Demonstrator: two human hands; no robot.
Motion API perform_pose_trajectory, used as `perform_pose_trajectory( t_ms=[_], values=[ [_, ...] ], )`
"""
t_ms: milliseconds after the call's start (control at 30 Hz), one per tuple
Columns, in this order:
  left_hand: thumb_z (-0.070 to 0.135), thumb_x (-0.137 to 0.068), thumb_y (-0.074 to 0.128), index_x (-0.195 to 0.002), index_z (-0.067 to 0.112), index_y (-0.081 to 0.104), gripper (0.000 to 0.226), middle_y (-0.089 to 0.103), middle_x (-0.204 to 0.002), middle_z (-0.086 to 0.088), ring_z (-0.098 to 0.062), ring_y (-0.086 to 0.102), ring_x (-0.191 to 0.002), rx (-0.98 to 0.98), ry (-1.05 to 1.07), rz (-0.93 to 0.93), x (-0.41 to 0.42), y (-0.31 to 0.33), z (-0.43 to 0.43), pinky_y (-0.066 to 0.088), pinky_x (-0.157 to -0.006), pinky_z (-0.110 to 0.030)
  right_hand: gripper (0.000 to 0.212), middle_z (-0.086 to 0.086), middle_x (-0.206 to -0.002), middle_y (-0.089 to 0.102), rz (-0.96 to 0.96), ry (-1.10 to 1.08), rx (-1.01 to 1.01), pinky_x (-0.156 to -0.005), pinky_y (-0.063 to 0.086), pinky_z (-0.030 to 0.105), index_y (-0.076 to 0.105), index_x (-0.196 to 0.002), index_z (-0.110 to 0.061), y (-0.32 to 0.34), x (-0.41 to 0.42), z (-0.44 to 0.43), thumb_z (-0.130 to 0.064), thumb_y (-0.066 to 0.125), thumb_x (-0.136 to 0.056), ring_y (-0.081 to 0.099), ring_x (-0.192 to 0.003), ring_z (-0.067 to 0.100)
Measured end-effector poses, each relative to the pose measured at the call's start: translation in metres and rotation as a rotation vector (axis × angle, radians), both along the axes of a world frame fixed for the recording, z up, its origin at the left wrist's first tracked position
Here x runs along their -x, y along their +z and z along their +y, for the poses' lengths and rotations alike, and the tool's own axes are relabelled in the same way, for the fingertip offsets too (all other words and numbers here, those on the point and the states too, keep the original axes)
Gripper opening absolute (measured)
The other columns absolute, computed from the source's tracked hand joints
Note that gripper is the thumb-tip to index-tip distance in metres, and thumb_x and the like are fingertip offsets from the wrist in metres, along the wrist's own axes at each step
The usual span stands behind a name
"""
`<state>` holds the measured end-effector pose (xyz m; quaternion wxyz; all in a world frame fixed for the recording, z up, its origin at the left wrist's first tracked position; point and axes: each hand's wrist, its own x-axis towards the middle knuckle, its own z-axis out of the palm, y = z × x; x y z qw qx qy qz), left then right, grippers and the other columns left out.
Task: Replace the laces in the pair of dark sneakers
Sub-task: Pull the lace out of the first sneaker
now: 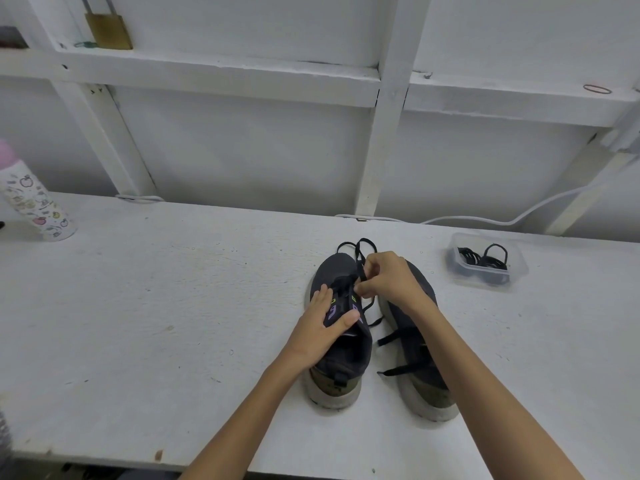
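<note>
Two dark sneakers with pale soles stand side by side on the white table, toes pointing away from me. My left hand (323, 322) presses flat on the side and tongue of the left sneaker (341, 358), holding it. My right hand (389, 280) pinches a black lace (360, 252) near the lower eyelets of that shoe; the lace loops out past the toe. The right sneaker (420, 368) lies partly under my right forearm, with loose black lace ends (398, 370) sticking out to its left.
A clear plastic box (485, 259) holding coiled black laces sits to the right of the shoes. A patterned bottle (36, 199) stands at the far left. A white cable (502, 220) runs along the wall. The table's front edge (138, 459) is close to me.
</note>
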<state>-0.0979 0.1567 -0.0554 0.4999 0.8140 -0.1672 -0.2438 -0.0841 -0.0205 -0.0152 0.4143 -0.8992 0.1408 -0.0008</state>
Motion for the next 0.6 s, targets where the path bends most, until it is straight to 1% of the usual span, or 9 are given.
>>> perform_pose_trajectory(
  t_ms=[67, 100, 167, 200, 300, 400, 500, 600],
  values=[
    [0.050, -0.090, 0.055, -0.155, 0.020, 0.014, 0.082, 0.006, -0.162, 0.007, -0.005, 0.002, -0.148, 0.005, 0.004, 0.003, 0.0001, -0.0002, 0.0001, 0.009, -0.118, -0.026, 0.026, 0.017, -0.063, 0.066, -0.031, 0.051, 0.095, -0.059, 0.055, 0.037, 0.050, -0.062, -0.011, 0.0005, -0.0011, 0.0014, 0.002, 0.073, -0.064, 0.068, -0.059, 0.027],
    [0.050, -0.090, 0.056, -0.155, 0.020, 0.014, 0.082, 0.006, -0.162, 0.007, -0.005, 0.002, -0.148, 0.007, 0.004, 0.005, 0.0003, -0.0002, 0.0002, 0.009, -0.118, -0.026, 0.027, 0.013, -0.060, 0.064, -0.043, 0.086, 0.145, -0.056, 0.051, 0.033, 0.049, -0.061, -0.013, 0.0012, -0.0014, 0.0022, 0.001, 0.072, -0.064, 0.064, -0.056, 0.025],
    [0.050, -0.090, 0.056, -0.154, 0.020, 0.014, 0.083, 0.006, -0.162, 0.007, -0.005, 0.002, -0.148, 0.008, 0.004, 0.007, 0.0005, -0.0005, 0.0002, 0.009, -0.118, -0.026, 0.031, 0.004, -0.059, 0.057, -0.055, 0.171, 0.227, -0.054, 0.043, 0.029, 0.044, -0.062, -0.018, 0.0032, -0.0014, 0.0029, 0.001, 0.069, -0.066, 0.055, -0.056, 0.019],
    [0.050, -0.090, 0.056, -0.155, 0.020, 0.014, 0.083, 0.006, -0.162, 0.007, -0.005, 0.002, -0.148, 0.006, 0.003, 0.006, 0.0006, -0.0001, 0.0003, 0.010, -0.117, -0.026, 0.030, 0.002, -0.061, 0.056, -0.057, 0.213, 0.251, -0.055, 0.041, 0.028, 0.043, -0.064, -0.018, 0.0038, -0.0015, 0.0029, 0.001, 0.066, -0.068, 0.054, -0.059, 0.020],
    [0.050, -0.090, 0.055, -0.155, 0.020, 0.014, 0.082, 0.005, -0.162, 0.007, -0.006, 0.002, -0.148, 0.000, 0.000, 0.004, 0.0005, 0.0008, -0.0002, 0.010, -0.118, -0.027, 0.021, 0.003, -0.068, 0.053, -0.032, 0.301, 0.276, -0.057, 0.038, 0.030, 0.045, -0.077, -0.014, 0.0032, -0.0010, 0.0044, -0.001, 0.061, -0.075, 0.049, -0.063, 0.021],
    [0.051, -0.090, 0.055, -0.155, 0.020, 0.014, 0.082, 0.005, -0.163, 0.006, -0.007, 0.001, -0.148, -0.003, -0.001, 0.001, 0.0005, 0.0009, -0.0005, 0.010, -0.118, -0.028, 0.020, 0.002, -0.071, 0.050, 0.012, 0.352, 0.297, -0.057, 0.033, 0.031, 0.042, -0.087, -0.013, 0.0016, -0.0004, 0.0068, -0.004, 0.058, -0.081, 0.041, -0.063, 0.017],
    [0.051, -0.089, 0.055, -0.155, 0.020, 0.014, 0.083, 0.006, -0.163, 0.006, -0.006, 0.002, -0.148, 0.004, 0.003, 0.006, 0.0008, 0.0009, -0.0003, 0.010, -0.118, -0.027, 0.019, -0.002, -0.068, 0.046, 0.039, 0.372, 0.292, -0.053, 0.030, 0.028, 0.039, -0.090, -0.013, 0.0012, 0.0009, 0.0078, -0.006, 0.055, -0.085, 0.038, -0.059, 0.013],
    [0.051, -0.089, 0.055, -0.155, 0.020, 0.015, 0.083, 0.007, -0.162, 0.007, -0.006, 0.002, -0.148, 0.009, 0.008, 0.007, 0.0011, 0.0008, 0.0001, 0.010, -0.117, -0.026, 0.016, -0.002, -0.069, 0.047, 0.058, 0.362, 0.276, -0.054, 0.031, 0.027, 0.039, -0.088, -0.013, 0.0019, 0.0014, 0.0093, -0.005, 0.052, -0.086, 0.042, -0.061, 0.017]
  ],
)
